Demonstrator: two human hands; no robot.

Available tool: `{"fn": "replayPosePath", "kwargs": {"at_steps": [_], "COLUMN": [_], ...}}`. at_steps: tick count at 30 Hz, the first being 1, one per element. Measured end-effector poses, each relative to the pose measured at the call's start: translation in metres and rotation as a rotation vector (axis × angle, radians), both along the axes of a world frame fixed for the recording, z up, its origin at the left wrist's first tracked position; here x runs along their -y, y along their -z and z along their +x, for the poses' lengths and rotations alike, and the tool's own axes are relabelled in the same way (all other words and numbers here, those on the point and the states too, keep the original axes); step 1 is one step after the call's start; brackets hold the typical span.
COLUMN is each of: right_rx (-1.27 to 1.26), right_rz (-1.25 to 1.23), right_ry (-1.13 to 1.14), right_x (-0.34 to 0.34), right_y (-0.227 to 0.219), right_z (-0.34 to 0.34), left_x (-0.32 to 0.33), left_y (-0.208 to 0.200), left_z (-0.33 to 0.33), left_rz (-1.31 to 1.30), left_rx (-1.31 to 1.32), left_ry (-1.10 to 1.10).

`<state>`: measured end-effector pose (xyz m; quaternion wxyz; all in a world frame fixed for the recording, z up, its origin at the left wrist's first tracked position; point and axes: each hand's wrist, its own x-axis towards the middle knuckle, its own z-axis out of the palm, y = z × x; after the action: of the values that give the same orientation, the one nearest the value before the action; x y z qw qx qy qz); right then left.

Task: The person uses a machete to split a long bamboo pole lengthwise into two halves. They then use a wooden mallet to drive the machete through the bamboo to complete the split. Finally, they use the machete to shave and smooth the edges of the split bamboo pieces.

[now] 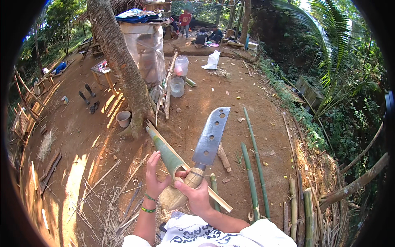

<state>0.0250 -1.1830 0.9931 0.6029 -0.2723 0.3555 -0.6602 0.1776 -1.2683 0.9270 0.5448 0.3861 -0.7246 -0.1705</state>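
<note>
My right hand (196,195) is wrapped round the thick wooden handle of a large knife (210,138). Its broad steel blade, pierced by several round holes, points up and away from me. To the left, my left hand (155,179) has its fingers stretched upward, its thumb close to the handle's butt; a green band circles that wrist. Just beyond both hands lies a green bamboo section (164,153), its hollow end toward me and its far end by the tree base. A pale split bamboo strip (220,200) runs alongside it and passes behind my right hand.
Green bamboo poles (249,181) lie on the dirt at right, beside cut lengths along the edge. A tree trunk (119,61) rises ahead, with a pot (123,118) at its foot. Plastic containers (177,87) stand beyond. Several people are in the far background.
</note>
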Motion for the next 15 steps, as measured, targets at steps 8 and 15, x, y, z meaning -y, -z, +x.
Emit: {"fn": "replayPosePath", "kwargs": {"at_steps": [8,15], "right_rx": [0.001,-0.010], "right_rz": [-0.054,-0.063], "right_ry": [0.044,-0.007], "right_x": [0.001,-0.001], "right_y": [0.003,0.005], "right_z": [0.023,0.026], "left_x": [0.012,0.019], "left_y": [0.019,-0.009], "left_z": [-0.026,-0.038], "left_rz": [-0.156,-0.218], "left_rx": [-0.012,-0.053], "left_ry": [-0.225,-0.248]}}
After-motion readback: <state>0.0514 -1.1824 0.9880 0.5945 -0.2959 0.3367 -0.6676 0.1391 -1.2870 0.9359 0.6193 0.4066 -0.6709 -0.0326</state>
